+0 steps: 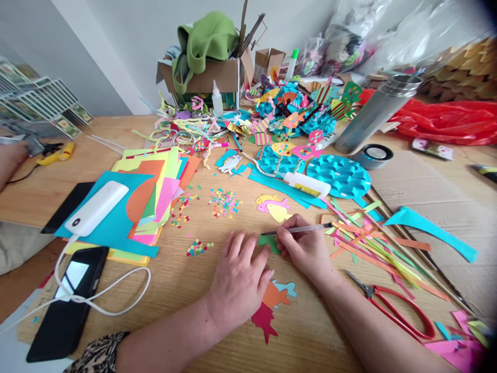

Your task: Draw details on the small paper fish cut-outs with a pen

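- Left hand point(238, 282) lies flat and open on the table point(186, 311), fingertips pinning the green cut-out point(268, 242).
- Right hand point(305, 248) is pinched shut round a pen point(298, 229), tip on the green.
- Beyond the right hand, the yellow and pink fish point(274, 207) look finished.
- By the left thumb, the orange shapes point(274, 298) seem unmarked.

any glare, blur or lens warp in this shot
Head view: wide-angle warp bends the table and stretches the corners; the phone screen mirrors a bright patch; the plastic bags wash out; the left hand, right hand and pen are sharp, shadows faint.
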Demonstrator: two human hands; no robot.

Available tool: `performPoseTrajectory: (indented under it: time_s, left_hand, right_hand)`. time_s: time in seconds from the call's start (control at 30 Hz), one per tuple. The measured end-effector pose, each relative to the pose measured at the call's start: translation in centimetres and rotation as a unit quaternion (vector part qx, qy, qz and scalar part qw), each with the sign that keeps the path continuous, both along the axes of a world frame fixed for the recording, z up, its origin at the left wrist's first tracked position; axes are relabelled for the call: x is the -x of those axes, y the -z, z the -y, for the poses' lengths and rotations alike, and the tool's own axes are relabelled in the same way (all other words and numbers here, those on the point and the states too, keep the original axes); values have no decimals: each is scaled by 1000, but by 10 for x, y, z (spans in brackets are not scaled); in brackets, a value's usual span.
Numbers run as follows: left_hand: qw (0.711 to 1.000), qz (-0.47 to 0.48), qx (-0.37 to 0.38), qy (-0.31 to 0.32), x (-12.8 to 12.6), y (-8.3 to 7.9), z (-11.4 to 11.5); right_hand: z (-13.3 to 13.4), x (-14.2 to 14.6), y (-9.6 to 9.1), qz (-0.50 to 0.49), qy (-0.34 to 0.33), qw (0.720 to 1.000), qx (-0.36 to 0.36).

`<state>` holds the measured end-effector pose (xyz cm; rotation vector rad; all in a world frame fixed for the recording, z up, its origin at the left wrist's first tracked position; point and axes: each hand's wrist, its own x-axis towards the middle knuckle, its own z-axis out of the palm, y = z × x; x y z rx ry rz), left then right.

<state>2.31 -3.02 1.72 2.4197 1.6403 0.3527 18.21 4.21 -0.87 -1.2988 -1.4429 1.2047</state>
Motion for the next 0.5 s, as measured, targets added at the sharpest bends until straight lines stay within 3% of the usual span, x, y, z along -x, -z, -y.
performPoseTrajectory:
  time_s: [0.5]
  left_hand:
    - [1000,3,0,-3,0,0,1]
  right_hand:
    - [1,0,-1,-15,8,1000,4]
